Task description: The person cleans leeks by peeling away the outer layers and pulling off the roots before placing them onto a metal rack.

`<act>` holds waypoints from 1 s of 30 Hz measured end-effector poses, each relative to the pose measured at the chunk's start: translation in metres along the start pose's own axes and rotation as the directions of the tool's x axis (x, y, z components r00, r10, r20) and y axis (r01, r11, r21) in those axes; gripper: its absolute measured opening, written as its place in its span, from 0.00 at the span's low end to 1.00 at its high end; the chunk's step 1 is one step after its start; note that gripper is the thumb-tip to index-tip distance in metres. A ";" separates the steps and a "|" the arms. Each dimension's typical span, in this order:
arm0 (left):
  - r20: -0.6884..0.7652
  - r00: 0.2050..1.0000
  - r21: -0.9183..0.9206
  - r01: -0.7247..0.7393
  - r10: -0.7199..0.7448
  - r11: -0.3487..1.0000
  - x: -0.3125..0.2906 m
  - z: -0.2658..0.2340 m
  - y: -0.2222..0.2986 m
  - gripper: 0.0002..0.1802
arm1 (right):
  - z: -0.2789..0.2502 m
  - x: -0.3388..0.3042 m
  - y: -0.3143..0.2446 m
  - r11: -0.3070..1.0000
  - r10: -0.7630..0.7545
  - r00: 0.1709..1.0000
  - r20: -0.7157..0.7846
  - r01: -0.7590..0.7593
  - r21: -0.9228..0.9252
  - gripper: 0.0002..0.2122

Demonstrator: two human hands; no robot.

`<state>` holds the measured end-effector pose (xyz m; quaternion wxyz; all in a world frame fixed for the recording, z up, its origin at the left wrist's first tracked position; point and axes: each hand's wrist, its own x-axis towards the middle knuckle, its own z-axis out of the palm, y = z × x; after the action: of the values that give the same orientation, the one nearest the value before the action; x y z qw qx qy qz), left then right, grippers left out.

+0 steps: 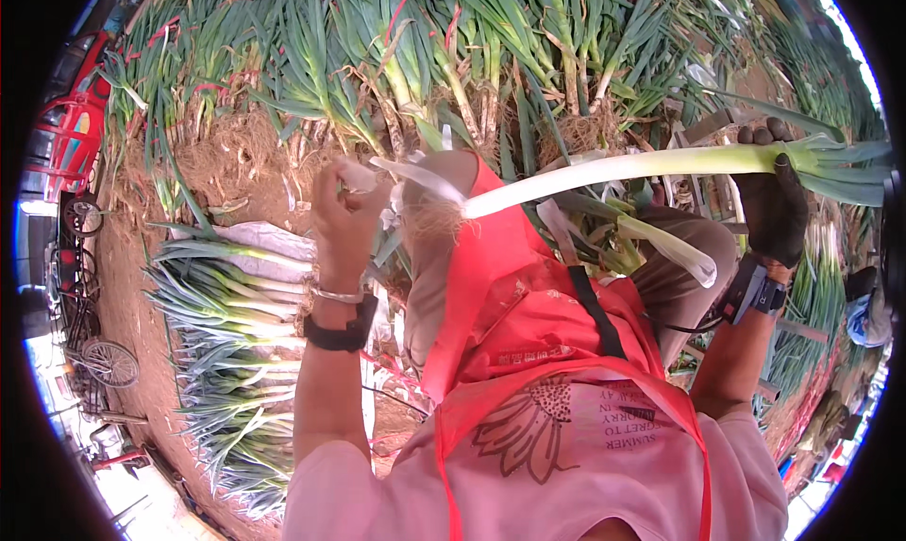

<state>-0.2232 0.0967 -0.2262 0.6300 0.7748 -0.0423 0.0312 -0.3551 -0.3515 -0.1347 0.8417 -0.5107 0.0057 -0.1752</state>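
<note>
A long green onion [613, 169] lies almost level across my lap, its white shaft to the left and green leaves to the right. My right hand [776, 201], in a dark glove, is wrapped round it where the white turns green. Hairy roots [436, 222] hang from its left end, where a loose strip of pale skin [420, 175] sticks out toward my left hand [342, 220]. That bare hand is closed beside the root end, with a whitish piece of onion skin [358, 176] at its fingers. Another peeled skin [675, 248] drapes over my right knee.
Bundles of green onions [406, 59] with soil-covered roots stretch along the far side. At my left, trimmed onions [250, 305] lie in a row on a pale sheet [269, 239]. A red vehicle [80, 130] and a bicycle [109, 362] stand at the left edge.
</note>
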 end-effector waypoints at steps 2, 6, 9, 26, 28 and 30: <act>0.145 0.939 0.284 -0.340 0.311 0.896 -0.001 0.016 0.041 0.24 | -0.003 -0.002 -0.002 1.000 -0.004 0.995 0.103 0.003 0.005 0.23; 0.576 0.719 0.201 -0.585 0.388 0.786 0.000 0.040 0.057 0.21 | -0.023 0.005 -0.003 0.984 0.102 0.987 0.122 -0.118 0.133 0.21; 0.605 0.666 0.239 -0.674 0.436 0.698 0.014 0.029 0.038 0.16 | -0.009 0.008 0.000 0.988 0.079 0.993 -0.086 -0.066 0.140 0.23; 0.632 0.774 0.136 -0.073 -0.030 0.988 0.062 0.035 0.111 0.13 | 0.032 -0.023 -0.064 0.955 -0.212 0.939 -0.271 0.258 0.144 0.14; 0.632 0.772 0.137 -0.034 -0.061 0.990 0.071 0.043 0.103 0.11 | 0.033 -0.023 -0.087 0.906 -0.379 0.857 -0.349 0.420 0.048 0.12; 0.633 0.768 0.170 -0.261 0.098 0.950 0.083 0.056 0.077 0.10 | 0.017 -0.035 -0.124 0.817 -0.554 0.713 -0.431 0.566 -0.114 0.10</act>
<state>-0.1487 0.0240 -0.1543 0.4737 0.8068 -0.3158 -0.1582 -0.4203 -0.3787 -0.0256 0.7311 -0.4233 0.0411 -0.5335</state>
